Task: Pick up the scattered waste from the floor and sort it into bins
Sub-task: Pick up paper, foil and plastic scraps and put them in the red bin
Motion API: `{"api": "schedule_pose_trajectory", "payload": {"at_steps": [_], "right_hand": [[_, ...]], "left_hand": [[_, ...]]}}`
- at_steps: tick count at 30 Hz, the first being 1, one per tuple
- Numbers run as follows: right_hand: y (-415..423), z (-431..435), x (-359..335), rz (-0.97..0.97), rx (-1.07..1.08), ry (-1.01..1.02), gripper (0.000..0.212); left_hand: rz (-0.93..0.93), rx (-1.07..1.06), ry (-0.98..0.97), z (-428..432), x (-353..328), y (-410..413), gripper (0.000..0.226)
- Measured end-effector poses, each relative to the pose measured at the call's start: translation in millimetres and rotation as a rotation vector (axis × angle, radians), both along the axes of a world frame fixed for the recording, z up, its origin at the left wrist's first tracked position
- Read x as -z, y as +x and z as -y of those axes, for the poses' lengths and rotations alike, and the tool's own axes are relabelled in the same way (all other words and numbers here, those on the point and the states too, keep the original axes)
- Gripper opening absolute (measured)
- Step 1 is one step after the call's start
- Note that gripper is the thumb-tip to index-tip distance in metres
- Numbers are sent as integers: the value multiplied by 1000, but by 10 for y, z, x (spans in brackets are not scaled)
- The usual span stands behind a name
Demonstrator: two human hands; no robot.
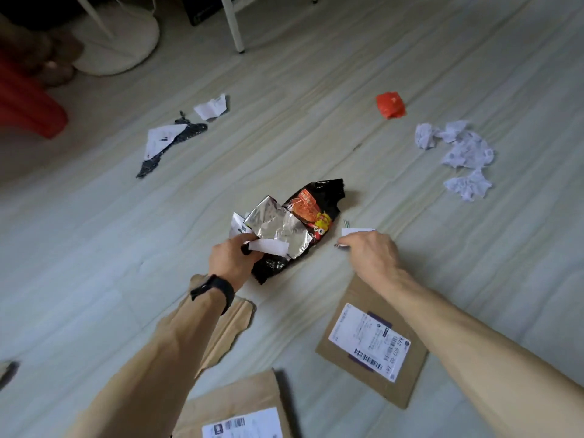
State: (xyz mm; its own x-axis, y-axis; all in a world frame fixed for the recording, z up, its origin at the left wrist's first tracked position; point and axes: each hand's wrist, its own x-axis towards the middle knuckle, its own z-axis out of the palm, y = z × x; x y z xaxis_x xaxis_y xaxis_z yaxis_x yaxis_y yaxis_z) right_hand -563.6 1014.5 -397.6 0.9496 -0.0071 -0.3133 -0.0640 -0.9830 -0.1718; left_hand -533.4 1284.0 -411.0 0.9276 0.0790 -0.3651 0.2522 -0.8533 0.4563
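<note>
Pale floor [94, 232] lies strewn with waste. Left hand [232, 259] grips a torn snack wrapper [303, 216] at centre; right hand [371, 252], at its three o'clock, pinches a white paper scrap [357, 231]. Collecting seems underway; next, lift both and find bins, none visible.

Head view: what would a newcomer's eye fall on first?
A torn black-and-orange snack bag with its silver lining exposed lies mid-floor, the left hand gripping a white paper slip over it and the right hand at a small white scrap beside it. Crumpled white paper and a red wrapper lie beyond to the right; labelled cardboard lies near the right forearm.
</note>
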Motion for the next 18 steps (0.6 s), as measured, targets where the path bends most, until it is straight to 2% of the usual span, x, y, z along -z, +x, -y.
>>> {"api": "schedule_pose_trajectory", "payload": {"at_steps": [4,7,13,18], "right_hand": [[-240,-300,-220,-72,58,177,29],[-547,-645,-635,-97,-23,215,29],[-1008,-1574,-2101,14,-240,298,35],[-1549,-2466,-3390,165,-400,426,32]], "left_hand": [[33,-4,-21,-416,-277,-355,26],[30,36,-73,-781,-825,-670,24],[204,20,-65,-1486,-2503,-1260,15],[401,-50,-43,-2220,-3756,-2208,16]]}}
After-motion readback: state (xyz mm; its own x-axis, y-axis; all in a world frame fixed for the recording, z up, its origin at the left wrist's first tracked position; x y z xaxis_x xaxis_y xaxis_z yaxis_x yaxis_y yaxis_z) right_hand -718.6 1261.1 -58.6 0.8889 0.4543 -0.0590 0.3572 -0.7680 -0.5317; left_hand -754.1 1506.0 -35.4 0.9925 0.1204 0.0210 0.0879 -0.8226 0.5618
